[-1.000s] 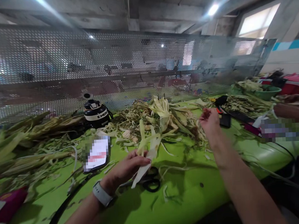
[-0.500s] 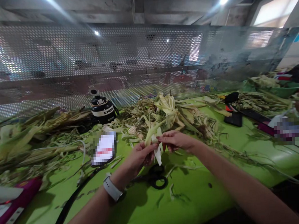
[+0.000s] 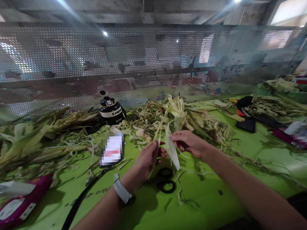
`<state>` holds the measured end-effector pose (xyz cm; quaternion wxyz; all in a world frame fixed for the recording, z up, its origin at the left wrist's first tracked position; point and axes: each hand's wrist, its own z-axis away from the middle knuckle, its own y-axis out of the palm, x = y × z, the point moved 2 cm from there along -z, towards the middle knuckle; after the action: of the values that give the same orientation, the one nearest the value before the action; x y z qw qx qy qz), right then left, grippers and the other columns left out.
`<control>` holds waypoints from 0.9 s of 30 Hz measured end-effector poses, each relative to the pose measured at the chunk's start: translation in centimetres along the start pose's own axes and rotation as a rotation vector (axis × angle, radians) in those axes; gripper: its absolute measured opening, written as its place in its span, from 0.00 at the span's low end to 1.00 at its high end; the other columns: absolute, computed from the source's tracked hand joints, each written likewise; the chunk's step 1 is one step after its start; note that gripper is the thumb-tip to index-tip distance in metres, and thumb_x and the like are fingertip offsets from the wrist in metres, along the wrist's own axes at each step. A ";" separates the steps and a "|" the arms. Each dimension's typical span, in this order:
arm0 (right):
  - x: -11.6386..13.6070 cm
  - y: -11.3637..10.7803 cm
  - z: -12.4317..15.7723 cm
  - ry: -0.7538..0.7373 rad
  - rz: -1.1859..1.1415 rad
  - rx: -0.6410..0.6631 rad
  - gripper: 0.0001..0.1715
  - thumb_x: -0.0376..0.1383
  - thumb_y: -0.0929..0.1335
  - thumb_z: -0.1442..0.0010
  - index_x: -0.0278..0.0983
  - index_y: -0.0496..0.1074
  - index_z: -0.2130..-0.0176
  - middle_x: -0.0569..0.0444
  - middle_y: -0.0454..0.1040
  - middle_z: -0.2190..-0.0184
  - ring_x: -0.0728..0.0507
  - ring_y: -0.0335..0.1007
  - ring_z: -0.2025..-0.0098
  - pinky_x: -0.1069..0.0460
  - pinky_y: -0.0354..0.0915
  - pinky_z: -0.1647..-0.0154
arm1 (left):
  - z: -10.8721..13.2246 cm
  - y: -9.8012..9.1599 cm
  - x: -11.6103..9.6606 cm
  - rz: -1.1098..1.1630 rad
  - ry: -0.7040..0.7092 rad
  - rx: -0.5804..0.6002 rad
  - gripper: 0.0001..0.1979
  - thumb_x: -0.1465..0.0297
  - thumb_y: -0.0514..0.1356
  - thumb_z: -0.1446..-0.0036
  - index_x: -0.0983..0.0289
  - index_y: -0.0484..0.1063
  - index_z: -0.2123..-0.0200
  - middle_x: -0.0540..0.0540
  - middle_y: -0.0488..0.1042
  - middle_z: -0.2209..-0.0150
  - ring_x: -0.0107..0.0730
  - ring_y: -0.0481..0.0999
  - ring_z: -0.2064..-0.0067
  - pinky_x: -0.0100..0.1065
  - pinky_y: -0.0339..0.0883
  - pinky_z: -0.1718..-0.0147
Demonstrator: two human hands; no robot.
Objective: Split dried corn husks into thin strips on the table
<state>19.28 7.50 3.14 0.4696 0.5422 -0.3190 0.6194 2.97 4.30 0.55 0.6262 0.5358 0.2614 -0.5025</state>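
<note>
My left hand (image 3: 146,159), with a white watch on the wrist, pinches a strip of pale corn husk (image 3: 172,148) above the green table (image 3: 198,208). My right hand (image 3: 189,143) grips the same husk from the right, and the two hands hold the strips apart. The husk's pale end hangs down between them. Black scissors (image 3: 166,181) lie on the table just below my hands. A heap of husks (image 3: 179,117) rises right behind them.
A phone (image 3: 111,149) lies left of my hands, and a black bottle (image 3: 112,111) stands by the perforated metal screen (image 3: 141,61). Corn stalks (image 3: 30,144) pile up at left, above a pink pack (image 3: 20,205). A black cable (image 3: 76,206) crosses the near table. Dark tools (image 3: 247,122) lie at right.
My right hand came back from the far right and took hold of the husk beside my left hand. Both hands now pull its strips apart. The view has shifted left.
</note>
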 end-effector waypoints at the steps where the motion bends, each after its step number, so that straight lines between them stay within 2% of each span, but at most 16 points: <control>1: 0.0 0.2 0.2 0.021 -0.003 0.059 0.15 0.40 0.73 0.55 0.33 0.67 0.77 0.61 0.67 0.85 0.58 0.55 0.88 0.61 0.47 0.89 | 0.1 0.1 0.0 0.013 0.009 -0.013 0.07 0.68 0.54 0.43 0.66 0.67 0.66 0.52 0.72 0.75 0.23 0.72 0.75 0.22 0.63 0.79; 3: 0.0 0.9 0.6 0.042 -0.010 0.174 0.16 0.41 0.73 0.55 0.33 0.67 0.75 0.60 0.69 0.84 0.57 0.56 0.88 0.61 0.49 0.88 | 0.2 0.4 0.2 0.033 0.047 0.021 0.07 0.67 0.56 0.45 0.65 0.67 0.67 0.53 0.74 0.73 0.26 0.73 0.73 0.26 0.67 0.74; 5: -0.2 1.6 0.7 0.013 -0.003 0.205 0.16 0.42 0.73 0.55 0.33 0.68 0.74 0.59 0.70 0.82 0.56 0.59 0.86 0.60 0.51 0.87 | 0.2 0.8 0.5 0.034 0.092 0.088 0.09 0.65 0.58 0.46 0.65 0.67 0.67 0.53 0.74 0.73 0.27 0.73 0.73 0.27 0.68 0.73; 7: -0.6 2.1 0.4 -0.047 -0.003 0.121 0.16 0.42 0.74 0.56 0.33 0.69 0.74 0.60 0.69 0.83 0.57 0.58 0.85 0.60 0.51 0.85 | 0.1 0.9 1.0 0.026 0.115 0.095 0.12 0.63 0.60 0.49 0.65 0.67 0.65 0.52 0.74 0.73 0.26 0.72 0.74 0.27 0.66 0.75; 9: -1.2 2.3 -0.2 -0.096 -0.037 -0.024 0.15 0.40 0.75 0.58 0.33 0.69 0.76 0.63 0.65 0.85 0.58 0.54 0.85 0.60 0.49 0.85 | -0.1 1.0 1.4 0.005 0.120 0.053 0.14 0.61 0.61 0.50 0.64 0.68 0.64 0.51 0.74 0.73 0.25 0.71 0.75 0.26 0.65 0.76; 13: -2.2 2.1 -1.2 -0.097 -0.138 -0.229 0.14 0.38 0.74 0.61 0.34 0.68 0.76 0.64 0.61 0.86 0.57 0.52 0.86 0.58 0.47 0.86 | -0.1 1.1 1.7 -0.066 0.204 0.004 0.17 0.57 0.62 0.53 0.64 0.70 0.64 0.49 0.73 0.74 0.21 0.68 0.78 0.24 0.63 0.78; 17: -2.3 1.9 -1.3 -0.118 -0.110 -0.268 0.11 0.37 0.72 0.60 0.34 0.69 0.76 0.64 0.61 0.86 0.57 0.51 0.86 0.58 0.45 0.87 | -0.1 1.1 1.8 -0.095 0.179 0.032 0.18 0.57 0.63 0.54 0.63 0.71 0.64 0.48 0.72 0.74 0.20 0.67 0.79 0.23 0.61 0.79; 21: -2.2 1.7 -1.2 -0.097 -0.084 -0.255 0.09 0.36 0.71 0.59 0.34 0.67 0.77 0.63 0.62 0.86 0.56 0.52 0.85 0.58 0.47 0.85 | 0.0 1.0 1.6 -0.025 0.144 0.068 0.18 0.58 0.63 0.53 0.63 0.71 0.63 0.50 0.74 0.71 0.20 0.69 0.77 0.23 0.63 0.78; 27: -2.1 1.6 -1.4 -0.121 -0.040 -0.288 0.10 0.36 0.71 0.58 0.34 0.68 0.75 0.63 0.63 0.84 0.56 0.54 0.84 0.58 0.51 0.83 | 0.2 1.1 1.5 0.018 0.127 0.071 0.15 0.59 0.62 0.52 0.63 0.71 0.65 0.49 0.72 0.73 0.21 0.68 0.77 0.24 0.64 0.78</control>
<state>17.22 7.71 0.98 0.5346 0.5117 -0.4215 0.5241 4.46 3.50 -0.25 0.5936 0.5907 0.2778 -0.4707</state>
